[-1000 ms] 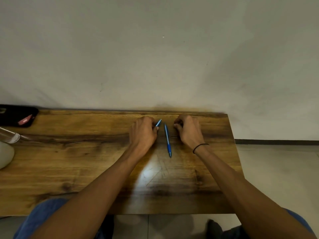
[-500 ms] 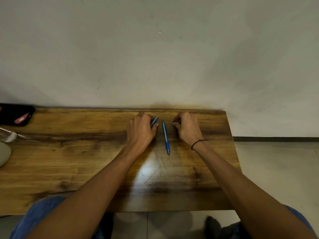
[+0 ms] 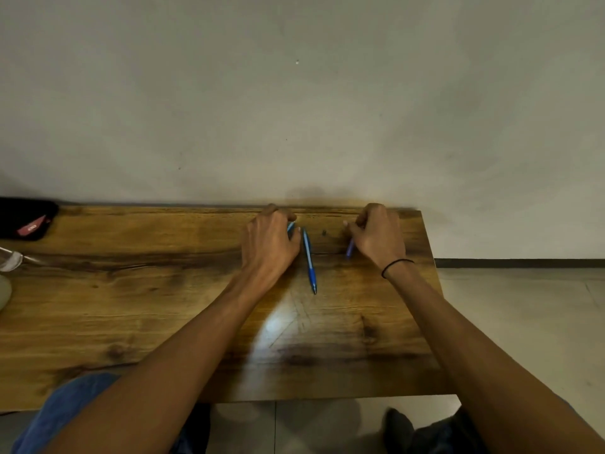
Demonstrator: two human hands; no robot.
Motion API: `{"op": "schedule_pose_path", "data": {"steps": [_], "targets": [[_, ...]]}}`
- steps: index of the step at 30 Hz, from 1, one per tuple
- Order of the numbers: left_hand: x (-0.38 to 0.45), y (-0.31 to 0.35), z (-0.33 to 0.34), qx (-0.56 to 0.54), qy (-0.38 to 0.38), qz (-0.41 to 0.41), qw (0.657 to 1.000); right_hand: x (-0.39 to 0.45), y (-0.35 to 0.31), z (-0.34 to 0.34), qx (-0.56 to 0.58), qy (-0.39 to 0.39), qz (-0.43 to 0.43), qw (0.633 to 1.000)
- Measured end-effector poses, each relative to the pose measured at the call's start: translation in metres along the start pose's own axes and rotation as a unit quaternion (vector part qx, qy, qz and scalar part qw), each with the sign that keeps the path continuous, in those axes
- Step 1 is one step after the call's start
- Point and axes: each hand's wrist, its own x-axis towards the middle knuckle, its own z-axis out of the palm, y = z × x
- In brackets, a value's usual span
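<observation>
Left hand (image 3: 270, 244) curled round left pen (image 3: 290, 226), frame centre | right hand (image 3: 379, 237) pinching right pen (image 3: 350, 249) | middle pen (image 3: 309, 260) loose on table (image 3: 131, 290) between | risk: a knuckle nudge may roll it.

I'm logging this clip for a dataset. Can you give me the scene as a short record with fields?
surface: wooden table against a plain wall
left hand: grips first blue pen, only its end showing
right hand: holds second blue pen, blurred
loose item: third blue pen lying on the table between the hands
right wrist: black band
far left: black pouch with a red tag
</observation>
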Motion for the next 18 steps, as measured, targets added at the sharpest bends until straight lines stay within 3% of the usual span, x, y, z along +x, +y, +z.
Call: {"op": "schedule_pose_path", "data": {"steps": [4, 12, 15, 18], "targets": [[0.0, 0.006, 0.001, -0.023, -0.003, 0.016, 1.0, -0.008, 0.0, 0.003, -0.072, -0.03, 0.05, 0.996], [0.002, 0.011, 0.006, -0.074, -0.028, 0.016, 0.997, -0.006, -0.007, 0.004, -0.009, -0.024, 0.072, 0.997], [0.008, 0.013, 0.004, -0.173, -0.052, -0.033, 0.983, -0.012, -0.018, 0.002, 0.024, 0.017, 0.041, 0.999], [0.015, 0.015, 0.0, -0.323, -0.075, -0.088, 0.939, -0.022, -0.03, 0.001, 0.053, 0.036, -0.018, 0.998]]}}
